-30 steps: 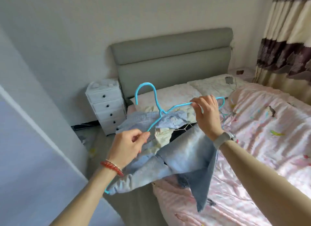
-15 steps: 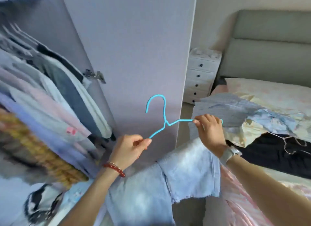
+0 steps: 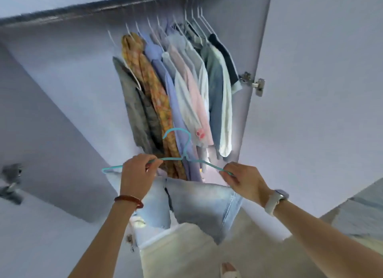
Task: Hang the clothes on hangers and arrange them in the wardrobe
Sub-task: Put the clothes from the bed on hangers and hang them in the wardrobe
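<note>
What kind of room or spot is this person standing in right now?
Most likely a bedroom, at an open wardrobe: a rail with shirts hanging from it, a door hinge, and both hands holding a blue hanger with denim shorts.

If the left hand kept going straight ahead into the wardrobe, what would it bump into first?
Probably the orange patterned garment and grey checked jacket hanging directly beyond the left hand, which grips the turquoise wire hanger. Depth is hard to judge here.
</note>
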`<state>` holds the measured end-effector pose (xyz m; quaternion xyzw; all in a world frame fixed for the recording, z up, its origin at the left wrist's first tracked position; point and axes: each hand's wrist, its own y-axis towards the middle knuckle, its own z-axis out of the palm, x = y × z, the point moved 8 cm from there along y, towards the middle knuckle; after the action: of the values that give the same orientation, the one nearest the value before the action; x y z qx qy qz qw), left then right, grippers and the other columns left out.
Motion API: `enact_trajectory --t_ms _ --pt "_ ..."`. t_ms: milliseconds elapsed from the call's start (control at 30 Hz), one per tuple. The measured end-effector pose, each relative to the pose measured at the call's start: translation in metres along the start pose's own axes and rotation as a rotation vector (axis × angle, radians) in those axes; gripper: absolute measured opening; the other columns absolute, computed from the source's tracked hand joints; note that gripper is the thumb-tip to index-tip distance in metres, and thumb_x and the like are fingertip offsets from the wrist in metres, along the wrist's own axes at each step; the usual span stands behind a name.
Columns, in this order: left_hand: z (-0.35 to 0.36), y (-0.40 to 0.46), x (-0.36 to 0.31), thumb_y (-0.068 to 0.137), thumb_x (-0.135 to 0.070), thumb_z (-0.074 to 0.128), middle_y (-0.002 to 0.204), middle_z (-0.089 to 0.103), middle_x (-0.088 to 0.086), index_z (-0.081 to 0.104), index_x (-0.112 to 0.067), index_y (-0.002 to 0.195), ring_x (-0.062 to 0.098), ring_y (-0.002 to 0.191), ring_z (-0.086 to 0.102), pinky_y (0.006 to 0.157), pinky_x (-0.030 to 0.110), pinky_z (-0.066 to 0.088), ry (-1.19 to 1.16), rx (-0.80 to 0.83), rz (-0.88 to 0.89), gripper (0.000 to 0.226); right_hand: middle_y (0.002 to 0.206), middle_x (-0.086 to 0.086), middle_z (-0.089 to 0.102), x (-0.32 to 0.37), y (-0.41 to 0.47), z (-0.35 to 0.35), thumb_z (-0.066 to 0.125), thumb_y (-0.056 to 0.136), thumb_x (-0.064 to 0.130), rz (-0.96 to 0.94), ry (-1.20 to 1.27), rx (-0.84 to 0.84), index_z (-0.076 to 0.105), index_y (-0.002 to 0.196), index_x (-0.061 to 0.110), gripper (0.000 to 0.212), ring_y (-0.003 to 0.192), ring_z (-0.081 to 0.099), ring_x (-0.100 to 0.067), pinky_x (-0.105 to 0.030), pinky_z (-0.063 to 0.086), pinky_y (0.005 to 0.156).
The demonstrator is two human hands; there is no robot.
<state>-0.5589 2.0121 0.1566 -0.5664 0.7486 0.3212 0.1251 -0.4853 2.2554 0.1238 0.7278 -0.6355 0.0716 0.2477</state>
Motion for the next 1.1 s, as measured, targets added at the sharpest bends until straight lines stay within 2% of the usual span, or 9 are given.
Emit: enact_trajectory --t_ms 67,200,367,467,533,600,700,867,1100 --pt "-0.025 0.012 0.020 0.083 -0.012 0.064 0.086 0.069 0.012 0.068 -0.006 0.082 0.030 0.078 0.060 0.091 0.043 0.038 0.064 -0.110 -0.044 0.007 0.056 -0.003 0.061 0.033 0.032 0.001 0.058 0.082 0.020 -0.175 -0.050 0.034 0.063 0.069 0.011 0.016 0.049 0.058 -0.027 -0.023 0.043 0.043" --pt "-0.066 0.040 0.054 0.089 -0.030 0.056 0.105 0.068 0.001 0.071 -0.019 0.094 0.022 0.109 0.054 0.110 0.047 0.003 0.269 -0.285 -0.217 0.019 0.054 -0.010 0.062 0.084 0.095 0.000 0.041 0.092 0.028 -0.382 0.010 -0.007 0.065 0.096 0.008 0.032 0.041 0.052 -0.029 -0.020 0.035 0.045" --pt "-0.089 0.060 0.075 0.093 -0.036 0.048 0.137 0.047 0.004 0.052 -0.022 0.128 0.024 0.132 0.032 0.110 0.055 -0.001 0.234 -0.370 -0.476 0.038 0.081 -0.015 0.065 0.116 0.155 0.021 0.036 0.098 0.023 -0.385 0.213 0.028 0.059 0.108 0.008 0.029 0.068 0.058 -0.035 -0.041 0.044 0.062" --pt "-0.120 0.069 0.053 0.091 -0.029 0.052 0.137 0.044 0.011 0.049 -0.016 0.131 0.032 0.127 0.035 0.108 0.053 0.019 0.243 -0.557 -0.366 0.042 0.086 -0.015 0.065 0.130 0.185 0.033 0.033 0.099 0.027 -0.317 0.224 0.069 0.056 0.107 0.009 0.030 0.079 0.059 -0.035 -0.043 0.043 0.070" --pt "-0.148 0.076 0.029 0.085 -0.026 0.052 0.133 0.047 0.015 0.053 -0.012 0.126 0.037 0.121 0.040 0.095 0.052 0.033 0.316 -0.694 -0.224 0.043 0.085 -0.016 0.066 0.145 0.206 0.033 0.034 0.099 0.026 -0.322 0.230 0.043 0.056 0.103 0.007 0.029 0.081 0.059 -0.035 -0.040 0.040 0.068" --pt "-0.175 0.085 0.005 0.082 -0.016 0.056 0.132 0.047 0.018 0.054 -0.009 0.124 0.041 0.119 0.042 0.087 0.050 0.037 0.409 -0.816 -0.071 0.043 0.086 -0.017 0.066 0.162 0.228 0.029 0.036 0.098 0.024 -0.330 0.256 0.008 0.057 0.100 0.006 0.028 0.081 0.059 -0.037 -0.039 0.039 0.065" --pt "-0.204 0.103 -0.022 0.080 -0.014 0.055 0.141 0.039 0.020 0.048 -0.014 0.131 0.040 0.129 0.033 0.095 0.047 0.032 0.571 -0.933 0.130 0.051 0.093 -0.019 0.067 0.186 0.259 0.022 0.037 0.097 0.020 -0.295 0.300 -0.056 0.060 0.104 0.007 0.027 0.088 0.058 -0.039 -0.039 0.039 0.067" --pt "-0.237 0.155 -0.016 0.081 -0.020 0.051 0.148 0.021 0.026 0.029 -0.015 0.143 0.048 0.136 0.015 0.111 0.053 0.011 0.716 -0.854 0.136 0.065 0.099 -0.022 0.066 0.212 0.312 0.017 0.036 0.097 0.021 -0.190 0.294 -0.183 0.058 0.106 0.006 0.028 0.092 0.058 -0.040 -0.041 0.040 0.069" --pt "-0.236 0.178 0.017 0.081 -0.018 0.054 0.146 0.021 0.030 0.030 -0.011 0.142 0.049 0.135 0.015 0.110 0.054 0.017 0.708 -0.812 0.163 0.065 0.100 -0.025 0.065 0.211 0.378 0.031 0.034 0.097 0.025 0.047 0.253 -0.267 0.055 0.110 0.003 0.033 0.094 0.059 -0.042 -0.038 0.044 0.071"
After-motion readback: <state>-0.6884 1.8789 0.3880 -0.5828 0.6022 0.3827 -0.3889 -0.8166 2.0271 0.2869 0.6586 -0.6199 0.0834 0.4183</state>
